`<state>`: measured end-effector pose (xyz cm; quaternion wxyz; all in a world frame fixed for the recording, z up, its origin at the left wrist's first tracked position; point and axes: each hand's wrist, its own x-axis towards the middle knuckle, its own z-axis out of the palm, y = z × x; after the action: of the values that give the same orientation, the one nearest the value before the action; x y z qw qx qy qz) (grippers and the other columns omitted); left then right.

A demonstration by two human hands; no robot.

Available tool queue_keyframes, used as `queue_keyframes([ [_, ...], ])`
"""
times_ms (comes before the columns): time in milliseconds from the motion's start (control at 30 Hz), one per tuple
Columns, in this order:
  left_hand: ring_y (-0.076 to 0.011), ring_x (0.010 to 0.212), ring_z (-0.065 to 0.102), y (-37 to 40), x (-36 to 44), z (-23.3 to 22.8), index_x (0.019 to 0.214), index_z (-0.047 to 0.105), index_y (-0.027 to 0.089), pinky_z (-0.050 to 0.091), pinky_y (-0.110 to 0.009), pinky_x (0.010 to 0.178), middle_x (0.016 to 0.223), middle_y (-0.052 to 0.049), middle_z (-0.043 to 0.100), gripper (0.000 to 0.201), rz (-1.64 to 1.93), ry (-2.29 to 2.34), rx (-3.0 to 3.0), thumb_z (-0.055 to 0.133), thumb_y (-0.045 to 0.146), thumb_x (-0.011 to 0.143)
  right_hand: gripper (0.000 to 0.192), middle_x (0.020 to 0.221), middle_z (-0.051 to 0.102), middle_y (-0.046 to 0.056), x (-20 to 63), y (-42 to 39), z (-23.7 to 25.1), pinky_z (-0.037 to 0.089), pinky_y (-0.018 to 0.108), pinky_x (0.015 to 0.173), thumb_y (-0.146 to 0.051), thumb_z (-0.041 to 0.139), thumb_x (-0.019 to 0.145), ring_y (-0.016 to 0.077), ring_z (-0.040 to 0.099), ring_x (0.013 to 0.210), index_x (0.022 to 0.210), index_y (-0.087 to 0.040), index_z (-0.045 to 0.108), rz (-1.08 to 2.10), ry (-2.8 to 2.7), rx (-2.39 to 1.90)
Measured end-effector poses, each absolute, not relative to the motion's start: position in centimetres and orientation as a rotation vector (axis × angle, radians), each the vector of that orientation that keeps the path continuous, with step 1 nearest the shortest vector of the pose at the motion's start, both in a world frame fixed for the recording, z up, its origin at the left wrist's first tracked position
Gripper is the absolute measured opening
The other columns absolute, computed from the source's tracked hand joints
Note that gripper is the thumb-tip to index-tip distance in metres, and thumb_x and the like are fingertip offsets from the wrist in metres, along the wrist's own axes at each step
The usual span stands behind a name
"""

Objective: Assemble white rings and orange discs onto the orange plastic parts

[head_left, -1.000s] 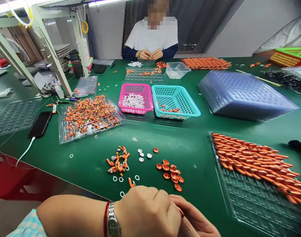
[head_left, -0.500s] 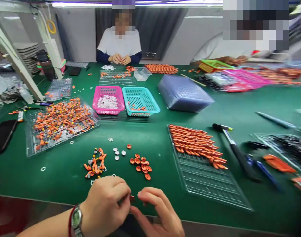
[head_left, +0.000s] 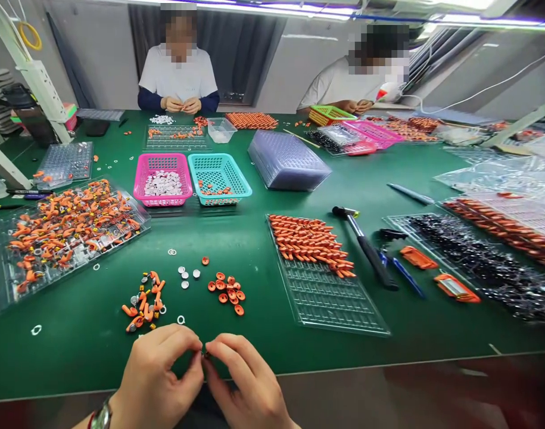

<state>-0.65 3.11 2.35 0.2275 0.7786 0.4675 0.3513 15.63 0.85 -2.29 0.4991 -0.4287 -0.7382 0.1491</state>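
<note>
My left hand [head_left: 158,375] and my right hand [head_left: 249,384] meet at the front edge of the green table, their thumbs and forefingers pinched together. Between the fingertips is a tiny dark piece, mostly hidden and too small to name. Just beyond my left hand lies a small heap of orange curved parts [head_left: 147,301] with yellow and silver bits. Orange round caps [head_left: 227,289] are scattered beyond my right hand. Several small white discs [head_left: 185,277] lie between these groups, with a single orange cap [head_left: 205,261] beside them.
A clear tray [head_left: 339,313] is partly filled with orange parts. Right of it lie a hammer [head_left: 366,250] and blue-handled pliers [head_left: 404,274]. Farther back stand a pink basket [head_left: 138,190], a turquoise basket [head_left: 248,187] and stacked trays [head_left: 290,164]. Two people sit across the table.
The view has swung right, so things appear farther left. My right fingers, apart from the left ones before, have closed in against them. The orange cap glimpsed at my left fingertips is no longer clearly visible.
</note>
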Motion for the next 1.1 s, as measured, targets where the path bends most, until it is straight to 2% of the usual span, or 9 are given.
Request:
queue_keyframes([
  [300, -0.0155, 0.066, 0.074, 3.2, -0.6, 2.8, 0.08, 0.069, 0.023, 0.06, -0.022, 0.064, 0.075, 0.001, 0.077, 0.018, 1.101, 1.256, 2.161, 0.06, 0.007, 0.077, 0.022, 0.091, 0.072, 0.005, 16.1, 1.4, -1.8, 0.061, 0.026, 0.073, -0.007, 0.067, 0.086, 0.018, 0.072, 0.08, 0.1, -0.024, 0.071, 0.889, -1.536, -0.916],
  [500, -0.0139, 0.079, 0.077, 2.6, -1.1, 1.7, 0.099, 0.073, 0.027, 0.059, -0.018, 0.079, 0.09, 0.002, 0.081, 0.029, 1.183, 1.136, 2.021, 0.065, 0.005, 0.082, 0.028, 0.094, 0.072, 0.005, 16.3, 1.4, -2.1, 0.062, 0.027, 0.074, -0.005, 0.067, 0.086, 0.0187, 0.072, 0.083, 0.105, -0.026, 0.072, 0.912, -1.447, -0.915],
  [567, -0.0134, 0.081, 0.076, 2.3, -1.4, 1.5, 0.1, 0.074, 0.03, 0.058, -0.017, 0.08, 0.091, 0.003, 0.08, 0.03, 1.118, 1.128, 1.886, 0.064, 0.006, 0.084, 0.032, 0.094, 0.072, 0.004, 16.3, 1.3, -2.1, 0.061, 0.026, 0.074, -0.003, 0.067, 0.085, 0.0181, 0.072, 0.083, 0.106, -0.027, 0.072, 0.9, -1.44, -0.91],
  [633, -0.0138, 0.079, 0.075, 2.3, -1.5, 1.6, 0.095, 0.075, 0.029, 0.058, -0.018, 0.076, 0.088, 0.003, 0.08, 0.022, 0.998, 1.149, 1.683, 0.066, 0.011, 0.086, 0.033, 0.094, 0.073, 0.004, 16.3, 1.2, -2.1, 0.061, 0.025, 0.075, -0.002, 0.068, 0.084, 0.0176, 0.072, 0.083, 0.105, -0.027, 0.072, 0.905, -1.425, -0.909],
  [700, -0.014, 0.072, 0.072, 2.5, -1.5, 1.7, 0.085, 0.074, 0.024, 0.057, -0.019, 0.068, 0.079, 0.001, 0.078, 0.003, 0.889, 1.154, 1.376, 0.073, 0.023, 0.083, 0.031, 0.094, 0.074, 0.004, 16.3, 1.0, -1.9, 0.062, 0.025, 0.075, -0.003, 0.069, 0.084, 0.0179, 0.073, 0.083, 0.104, -0.027, 0.072, 0.926, -1.413, -0.902],
  [800, -0.0108, 0.055, 0.064, 2.9, -1.2, 1.5, 0.075, 0.065, 0.016, 0.051, -0.018, 0.053, 0.061, 0.001, 0.068, 0.034, 0.761, 1.073, 0.927, 0.084, 0.045, 0.069, 0.023, 0.092, 0.075, 0.005, 16.3, 0.9, -1.7, 0.063, 0.027, 0.074, -0.009, 0.07, 0.086, 0.0188, 0.074, 0.082, 0.102, -0.026, 0.072, 0.947, -1.401, -0.858],
  [867, -0.0082, 0.045, 0.056, 3.0, -1.0, 1.1, 0.072, 0.059, 0.015, 0.045, -0.017, 0.046, 0.055, 0.003, 0.062, 0.048, 0.643, 1.01, 0.809, 0.082, 0.057, 0.065, 0.017, 0.09, 0.076, 0.005, 16.3, 0.9, -1.6, 0.063, 0.027, 0.072, -0.014, 0.07, 0.088, 0.019, 0.074, 0.08, 0.1, -0.025, 0.073, 0.957, -1.384, -0.842],
  [967, -0.0068, 0.042, 0.05, 2.5, -0.8, 0.9, 0.069, 0.053, 0.015, 0.04, -0.018, 0.044, 0.055, 0.003, 0.056, 0.057, 0.515, 0.977, 0.828, 0.069, 0.07, 0.071, 0.013, 0.089, 0.076, 0.006, 16.2, 0.9, -1.6, 0.063, 0.026, 0.07, -0.017, 0.07, 0.089, 0.0189, 0.074, 0.079, 0.099, -0.025, 0.074, 0.982, -1.353, -0.851],
  [1100, -0.0091, 0.052, 0.048, 1.9, -0.9, 1.6, 0.073, 0.051, 0.017, 0.038, -0.02, 0.051, 0.064, 0.003, 0.051, 0.059, 0.482, 1.007, 1.038, 0.049, 0.076, 0.082, 0.017, 0.09, 0.076, 0.006, 16.2, 0.9, -1.6, 0.063, 0.026, 0.072, -0.014, 0.071, 0.088, 0.0189, 0.074, 0.08, 0.099, -0.026, 0.075, 0.993, -1.363, -0.874],
])
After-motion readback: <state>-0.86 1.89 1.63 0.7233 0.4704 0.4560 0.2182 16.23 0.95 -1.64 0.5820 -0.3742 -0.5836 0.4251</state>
